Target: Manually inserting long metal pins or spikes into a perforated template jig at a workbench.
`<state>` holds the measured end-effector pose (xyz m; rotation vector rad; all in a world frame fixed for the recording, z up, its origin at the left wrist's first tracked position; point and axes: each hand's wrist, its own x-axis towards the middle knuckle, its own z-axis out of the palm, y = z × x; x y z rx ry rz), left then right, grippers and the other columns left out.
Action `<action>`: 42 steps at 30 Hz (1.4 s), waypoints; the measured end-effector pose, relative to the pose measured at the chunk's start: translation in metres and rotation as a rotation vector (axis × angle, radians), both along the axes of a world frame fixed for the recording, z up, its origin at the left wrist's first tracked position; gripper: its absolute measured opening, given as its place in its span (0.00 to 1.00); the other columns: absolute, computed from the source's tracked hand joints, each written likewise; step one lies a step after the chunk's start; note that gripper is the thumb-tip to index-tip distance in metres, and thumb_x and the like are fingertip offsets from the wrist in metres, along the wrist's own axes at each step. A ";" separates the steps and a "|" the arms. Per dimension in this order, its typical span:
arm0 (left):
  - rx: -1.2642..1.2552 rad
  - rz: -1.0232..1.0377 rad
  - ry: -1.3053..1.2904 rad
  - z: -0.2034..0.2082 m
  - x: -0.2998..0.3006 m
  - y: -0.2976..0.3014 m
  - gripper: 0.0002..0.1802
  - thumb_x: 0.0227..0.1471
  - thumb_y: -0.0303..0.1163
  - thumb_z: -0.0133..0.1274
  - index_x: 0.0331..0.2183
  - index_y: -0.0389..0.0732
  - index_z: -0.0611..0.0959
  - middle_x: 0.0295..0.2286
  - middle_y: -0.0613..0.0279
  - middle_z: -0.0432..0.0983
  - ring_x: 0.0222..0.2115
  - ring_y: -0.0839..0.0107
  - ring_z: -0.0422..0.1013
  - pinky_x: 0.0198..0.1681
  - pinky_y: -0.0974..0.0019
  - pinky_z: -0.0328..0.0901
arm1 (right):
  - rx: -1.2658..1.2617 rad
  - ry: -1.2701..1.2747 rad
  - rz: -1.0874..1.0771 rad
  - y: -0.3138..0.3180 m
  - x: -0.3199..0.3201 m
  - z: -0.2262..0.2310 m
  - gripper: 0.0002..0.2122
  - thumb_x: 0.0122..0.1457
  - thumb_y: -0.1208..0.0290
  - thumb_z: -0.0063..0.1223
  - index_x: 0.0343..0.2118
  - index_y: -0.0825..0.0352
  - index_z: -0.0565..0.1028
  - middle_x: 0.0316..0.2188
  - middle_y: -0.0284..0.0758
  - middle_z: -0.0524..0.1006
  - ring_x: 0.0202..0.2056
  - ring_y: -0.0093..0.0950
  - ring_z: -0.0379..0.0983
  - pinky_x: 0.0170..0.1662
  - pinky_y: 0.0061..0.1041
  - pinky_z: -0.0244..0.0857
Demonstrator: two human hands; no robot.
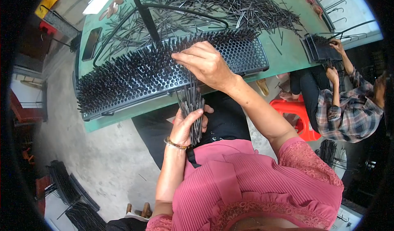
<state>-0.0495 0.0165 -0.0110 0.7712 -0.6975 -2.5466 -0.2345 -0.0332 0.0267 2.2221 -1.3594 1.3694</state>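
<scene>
My left hand (182, 126) is closed round an upright bundle of thin black sticks (190, 100), held just in front of the board's near edge. Over the middle of a long black perforated board (241, 59) is my right hand (207, 63), its thumb and fingers pinched together. Whatever is between those fingertips is lost against the dark sticks behind them. Rows of upright black sticks (123, 73) fill the holes across the left and middle of the board and along its far edge. Bare holes show at its right and along the near side.
A large heap of loose black sticks (230, 5) covers the far part of the green table (96, 124). A black metal frame (144, 15) rises behind the board. A phone (92, 43) lies at left. At right, a co-worker (349, 108) handles a similar board beside a red stool (295, 116).
</scene>
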 end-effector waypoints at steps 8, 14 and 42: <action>-0.061 0.094 -0.054 0.010 -0.003 0.004 0.15 0.49 0.30 0.53 0.39 0.33 0.75 0.29 0.56 0.75 0.19 0.75 0.67 0.18 0.73 0.63 | 0.078 0.025 -0.069 -0.003 0.001 0.004 0.12 0.47 0.75 0.59 0.37 0.67 0.77 0.29 0.34 0.75 0.31 0.30 0.71 0.37 0.28 0.63; -0.049 0.056 0.040 -0.002 0.004 0.001 0.31 0.52 0.27 0.50 0.57 0.42 0.60 0.34 0.52 0.74 0.21 0.75 0.68 0.21 0.73 0.66 | 0.137 -0.187 -0.111 0.012 -0.004 0.016 0.10 0.50 0.76 0.58 0.37 0.68 0.78 0.31 0.38 0.78 0.33 0.31 0.74 0.37 0.26 0.66; -0.097 0.074 -0.042 0.012 -0.014 -0.002 0.17 0.51 0.26 0.52 0.43 0.33 0.71 0.34 0.53 0.75 0.27 0.75 0.70 0.28 0.70 0.69 | 0.113 -0.398 -0.136 0.006 -0.010 0.013 0.11 0.52 0.78 0.57 0.40 0.69 0.77 0.34 0.38 0.79 0.33 0.24 0.77 0.36 0.21 0.70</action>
